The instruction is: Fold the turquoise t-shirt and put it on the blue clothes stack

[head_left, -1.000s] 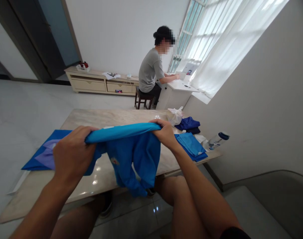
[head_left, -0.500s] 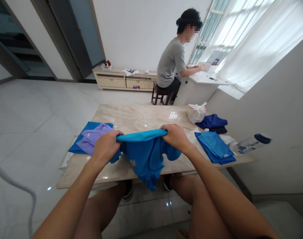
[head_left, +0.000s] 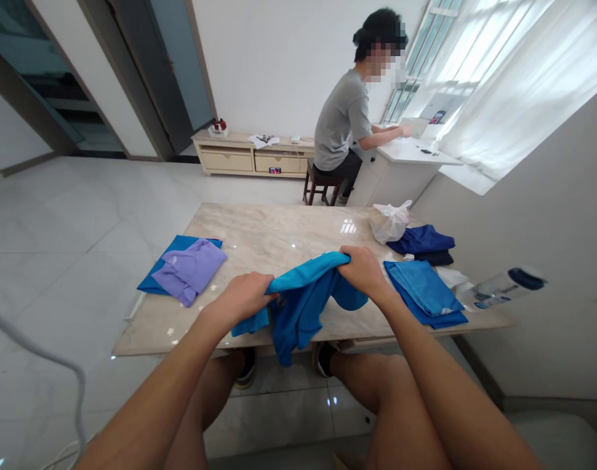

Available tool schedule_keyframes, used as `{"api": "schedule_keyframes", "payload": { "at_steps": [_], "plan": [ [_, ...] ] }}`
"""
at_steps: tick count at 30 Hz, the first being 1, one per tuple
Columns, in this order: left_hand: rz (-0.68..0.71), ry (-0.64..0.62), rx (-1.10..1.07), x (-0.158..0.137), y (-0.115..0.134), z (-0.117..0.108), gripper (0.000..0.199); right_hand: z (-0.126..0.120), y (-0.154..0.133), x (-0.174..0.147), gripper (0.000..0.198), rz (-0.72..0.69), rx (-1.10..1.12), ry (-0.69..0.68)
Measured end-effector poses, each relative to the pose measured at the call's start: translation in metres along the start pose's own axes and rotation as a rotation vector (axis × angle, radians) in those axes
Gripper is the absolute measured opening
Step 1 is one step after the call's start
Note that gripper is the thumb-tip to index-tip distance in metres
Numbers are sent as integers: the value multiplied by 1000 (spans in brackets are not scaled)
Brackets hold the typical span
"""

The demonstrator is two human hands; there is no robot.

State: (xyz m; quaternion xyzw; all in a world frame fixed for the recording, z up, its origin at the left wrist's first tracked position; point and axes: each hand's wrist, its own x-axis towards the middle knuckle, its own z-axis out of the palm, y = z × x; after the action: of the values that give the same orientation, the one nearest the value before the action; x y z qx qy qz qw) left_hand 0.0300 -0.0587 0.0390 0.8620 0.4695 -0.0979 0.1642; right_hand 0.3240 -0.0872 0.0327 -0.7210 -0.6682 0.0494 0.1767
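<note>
A blue shirt [head_left: 301, 313] hangs between my two hands over the front of the marble-look table [head_left: 274, 225]. My left hand [head_left: 244, 297] is closed on one end of its lighter blue upper edge. On the other end, a little higher, my right hand [head_left: 362, 269] grips the cloth. The edge slants up to the right, and the lower part droops in loose folds near the table's front edge. Left of my hands lies a folded purple garment [head_left: 193, 267] on top of a blue folded garment [head_left: 168, 254].
On the right are folded blue clothes [head_left: 423, 290], a dark blue garment [head_left: 420, 240], a white plastic bag [head_left: 390, 222] and a clear bottle [head_left: 499, 290] with a dark lid. Beyond the table, a person [head_left: 342, 117] sits on a stool at a white desk [head_left: 411, 151].
My left hand has moved right and lower, closer to my right hand. The shirt's upper edge, level before, now slants and sags. The view has shifted slightly.
</note>
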Motion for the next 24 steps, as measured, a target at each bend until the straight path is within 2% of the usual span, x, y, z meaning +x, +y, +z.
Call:
{"api": "schedule_keyframes", "payload": {
  "at_steps": [4, 7, 10, 15, 20, 24],
  "plan": [
    [50, -73, 15, 3, 26, 1, 27, -4, 15, -13, 16, 27, 9, -23],
    [110, -114, 10, 4, 36, 1, 26, -7, 26, -20, 15, 43, 38, 7],
    [106, -101, 67, 6, 38, 0, 27, -7, 35, -21, 15, 50, 68, 32],
    [80, -91, 141, 2, 44, 3, 30, -1, 40, -12, 15, 41, 83, -24],
    [167, -115, 120, -3, 47, 11, 26, 2, 34, -7, 17, 42, 7, -54],
    [170, -68, 98, -5, 42, 5, 26, 2, 25, -5, 18, 57, -17, -72]
  ]
}}
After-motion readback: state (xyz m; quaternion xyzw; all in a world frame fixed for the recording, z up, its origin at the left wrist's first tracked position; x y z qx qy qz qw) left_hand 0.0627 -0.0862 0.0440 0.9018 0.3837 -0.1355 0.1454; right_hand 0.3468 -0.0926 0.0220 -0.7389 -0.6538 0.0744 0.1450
